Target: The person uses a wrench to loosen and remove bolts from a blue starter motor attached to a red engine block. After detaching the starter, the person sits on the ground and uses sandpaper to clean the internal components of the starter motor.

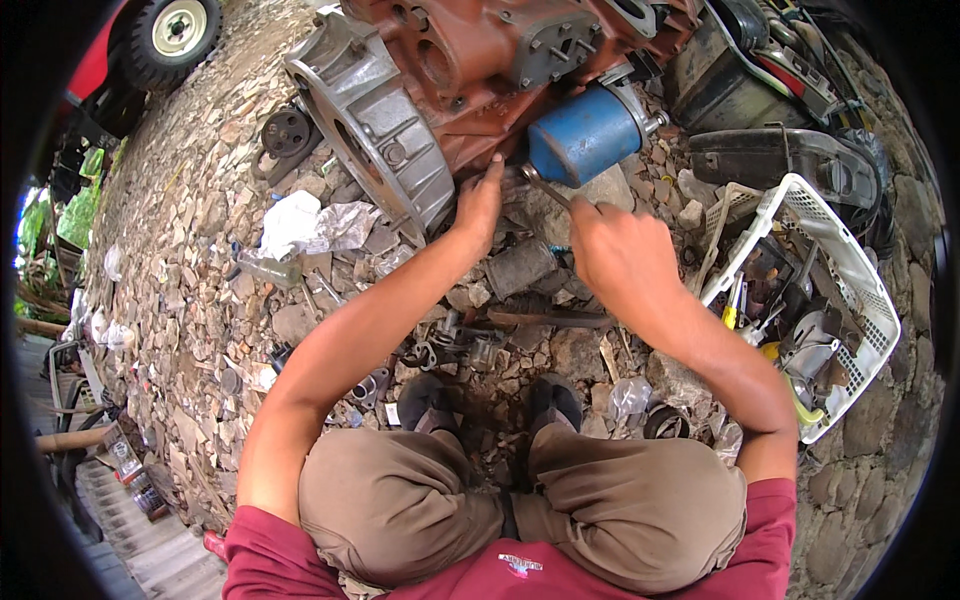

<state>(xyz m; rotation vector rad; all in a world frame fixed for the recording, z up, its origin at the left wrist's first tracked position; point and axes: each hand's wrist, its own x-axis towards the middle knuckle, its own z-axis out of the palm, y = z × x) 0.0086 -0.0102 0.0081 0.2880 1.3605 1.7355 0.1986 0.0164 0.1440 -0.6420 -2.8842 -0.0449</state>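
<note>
A rust-red engine block [480, 110] lies in front of me with a grey metal bell housing [375, 125] on its left end. A blue cylindrical oil filter [585, 138] sticks out on its near side. My right hand [625, 250] is closed round the handle of a metal wrench [548, 190], whose head is at the block's lower edge beside the filter. My left hand [478, 212] is against the block just left of the wrench head. One digit stretches up along the red metal; its other fingers are mostly hidden.
On the right, a white plastic crate [855, 375] holds several tools and parts. A black case [785, 165] lies beyond it. Loose stones [240, 330] cover the ground, with a pulley [287, 132], crumpled white plastic [292, 225] and metal parts [455, 340] scattered about. A tyre [172, 40] stands at far left.
</note>
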